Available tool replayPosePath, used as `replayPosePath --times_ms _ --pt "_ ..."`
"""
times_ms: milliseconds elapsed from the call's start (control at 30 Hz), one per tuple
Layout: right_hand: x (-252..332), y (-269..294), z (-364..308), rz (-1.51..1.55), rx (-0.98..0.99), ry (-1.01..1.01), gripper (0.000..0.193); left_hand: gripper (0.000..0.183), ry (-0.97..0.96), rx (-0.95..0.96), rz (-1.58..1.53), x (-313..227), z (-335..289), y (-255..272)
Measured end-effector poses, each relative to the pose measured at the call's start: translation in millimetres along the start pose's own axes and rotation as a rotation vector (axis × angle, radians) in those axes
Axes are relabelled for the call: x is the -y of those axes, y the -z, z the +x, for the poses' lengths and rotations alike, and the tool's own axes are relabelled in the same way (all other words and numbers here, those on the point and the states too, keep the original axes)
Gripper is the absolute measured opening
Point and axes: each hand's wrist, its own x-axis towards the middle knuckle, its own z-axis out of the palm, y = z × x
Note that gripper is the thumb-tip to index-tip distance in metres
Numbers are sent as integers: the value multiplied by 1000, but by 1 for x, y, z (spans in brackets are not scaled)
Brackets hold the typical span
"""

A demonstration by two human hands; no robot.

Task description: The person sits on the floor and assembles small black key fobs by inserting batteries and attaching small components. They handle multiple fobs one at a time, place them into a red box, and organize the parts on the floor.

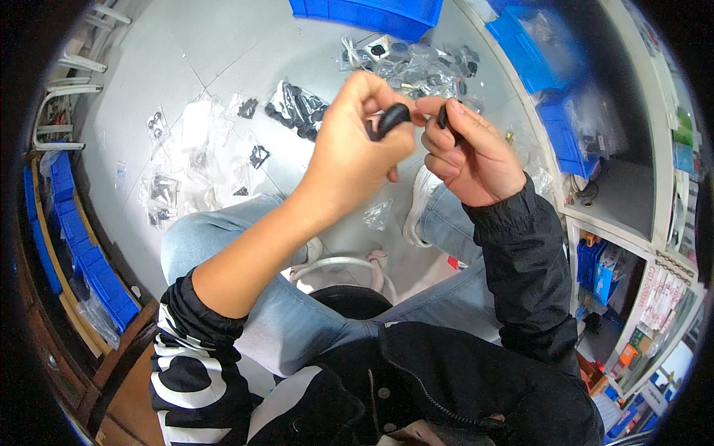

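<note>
Both of my hands are raised over the floor, close together in front of my knees. My left hand point(346, 152) is closed round a rounded, glossy black piece point(394, 119) whose exact kind I cannot make out. Beside it, my right hand point(483, 160) pinches a small, thin black piece point(443, 117) between thumb and fingers. The fingertips of the two hands nearly meet. Whether the two black pieces are joined is hidden by the fingers.
Clear plastic bags of small parts point(424, 70) lie beyond my hands, near a blue bin point(372, 16). A black-filled bag point(296, 110) and several small packets point(197, 123) spread leftward. Blue bins point(532, 48) stand on right shelves; more blue bins point(82, 230) line the left.
</note>
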Motion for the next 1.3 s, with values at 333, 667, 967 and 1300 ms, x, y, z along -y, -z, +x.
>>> replayPosePath --times_ms 333,667,967,1300 --pt "1 -2 -3 -164 -80 107 29 27 172 132 -72 0 0 6" --pt "11 3 -6 -181 -90 252 27 30 76 219 -69 -6 -3 7" --pt "11 3 -6 -238 -106 244 29 38 231 115 -365 -9 -3 1" --pt "10 2 -5 -274 -102 276 25 44 435 170 -618 -4 -3 9"
